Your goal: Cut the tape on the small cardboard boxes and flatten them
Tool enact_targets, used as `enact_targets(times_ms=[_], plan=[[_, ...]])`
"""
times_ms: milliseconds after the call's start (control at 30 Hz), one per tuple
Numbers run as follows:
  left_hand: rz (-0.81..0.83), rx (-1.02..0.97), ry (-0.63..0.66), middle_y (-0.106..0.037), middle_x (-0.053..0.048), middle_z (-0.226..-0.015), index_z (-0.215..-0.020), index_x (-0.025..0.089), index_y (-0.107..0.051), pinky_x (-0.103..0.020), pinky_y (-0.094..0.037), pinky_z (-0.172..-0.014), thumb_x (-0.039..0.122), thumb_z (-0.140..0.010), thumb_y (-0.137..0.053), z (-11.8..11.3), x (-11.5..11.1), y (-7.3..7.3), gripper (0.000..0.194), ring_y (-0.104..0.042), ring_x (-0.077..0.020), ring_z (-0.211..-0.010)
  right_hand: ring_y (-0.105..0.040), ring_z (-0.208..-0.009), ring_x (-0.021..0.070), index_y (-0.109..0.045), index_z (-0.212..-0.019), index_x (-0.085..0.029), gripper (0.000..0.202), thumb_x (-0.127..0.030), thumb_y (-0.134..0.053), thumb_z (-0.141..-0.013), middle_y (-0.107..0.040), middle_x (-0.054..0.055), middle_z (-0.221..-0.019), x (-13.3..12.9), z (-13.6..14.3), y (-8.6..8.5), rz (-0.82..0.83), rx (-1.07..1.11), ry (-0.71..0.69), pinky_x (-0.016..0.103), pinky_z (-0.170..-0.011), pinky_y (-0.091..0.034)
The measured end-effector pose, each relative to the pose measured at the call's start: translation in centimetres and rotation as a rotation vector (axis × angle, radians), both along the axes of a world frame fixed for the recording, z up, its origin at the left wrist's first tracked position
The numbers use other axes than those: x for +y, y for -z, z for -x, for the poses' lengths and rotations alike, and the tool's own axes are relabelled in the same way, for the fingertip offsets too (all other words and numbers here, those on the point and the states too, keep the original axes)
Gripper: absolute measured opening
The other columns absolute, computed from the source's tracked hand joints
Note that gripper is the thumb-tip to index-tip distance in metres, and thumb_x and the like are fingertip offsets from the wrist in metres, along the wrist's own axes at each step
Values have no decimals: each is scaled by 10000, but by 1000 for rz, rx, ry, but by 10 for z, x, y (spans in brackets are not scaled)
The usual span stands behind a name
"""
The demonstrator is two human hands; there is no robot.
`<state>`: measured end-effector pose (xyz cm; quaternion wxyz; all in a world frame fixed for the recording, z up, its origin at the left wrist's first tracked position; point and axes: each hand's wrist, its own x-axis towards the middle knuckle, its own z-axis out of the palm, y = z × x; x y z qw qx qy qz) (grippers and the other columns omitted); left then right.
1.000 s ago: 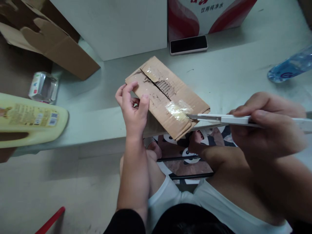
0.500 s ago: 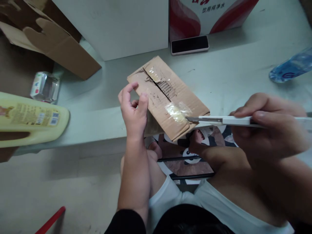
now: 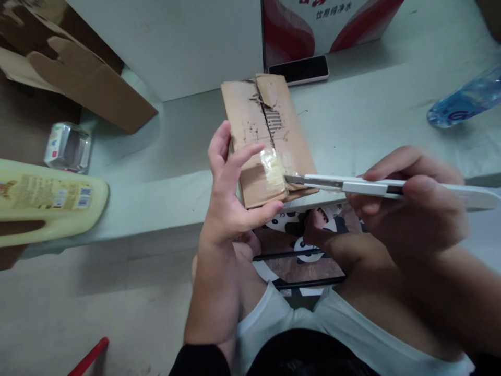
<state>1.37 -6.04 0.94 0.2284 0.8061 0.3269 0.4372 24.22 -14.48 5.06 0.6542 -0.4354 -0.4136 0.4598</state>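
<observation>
The left hand [image 3: 229, 193] held a small cardboard box [image 3: 266, 138] at its near end, thumb under the near edge and fingers spread over the top by a patch of clear tape [image 3: 272, 167]. The box lay on the pale bench [image 3: 352, 120] with its near end over the bench's edge, its top torn along the middle seam so that the corrugation showed. The right hand [image 3: 407, 209] was closed around a white utility knife [image 3: 371, 187], held almost level, with the blade tip touching the box's near right corner just beside the tape.

A dark phone [image 3: 299, 69] lay on the bench just behind the box, in front of a red and white carton [image 3: 313, 26]. A water bottle [image 3: 465, 102] lay on its side at the far right. To the left were a yellow bottle [image 3: 47, 201] on its side, a small clear jar [image 3: 66, 146] and an open brown carton [image 3: 86, 83]. A white block [image 3: 176, 42] stood behind the box.
</observation>
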Motion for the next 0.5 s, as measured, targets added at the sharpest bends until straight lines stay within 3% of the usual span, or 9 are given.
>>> enact_targets(times_ms=[167,333,500], plan=[[30,-7,75,-333,-63,-1559,-1351,349,-515,-563,-345,-1219,631,-691,-751,4,1,-1,755,-284,-374,-1498,-625,-503,140,-761,-944,-241,171,-368,-743,-831,-678,-6,-613,-7,-4,11,-35,-64,-58,259,-457,-511],[74,-139,14,-414,-67,-1508,-1322,343,-556,-567,-404,-1166,675,-743,-675,8,8,12,678,-350,-398,-1461,-704,-628,118,-742,-1101,-291,290,-216,-764,-822,-749,-28,-764,-8,-5,14,-107,-222,-127,219,-577,-591],[105,-166,-126,-427,-79,-1513,-1326,340,-520,-509,-544,-1004,797,-738,-565,4,12,24,747,-430,-394,-1416,-712,-633,134,-742,-1085,-310,272,-221,-759,-828,-754,-25,-779,-9,-4,14,-69,-241,-86,242,-583,-604]])
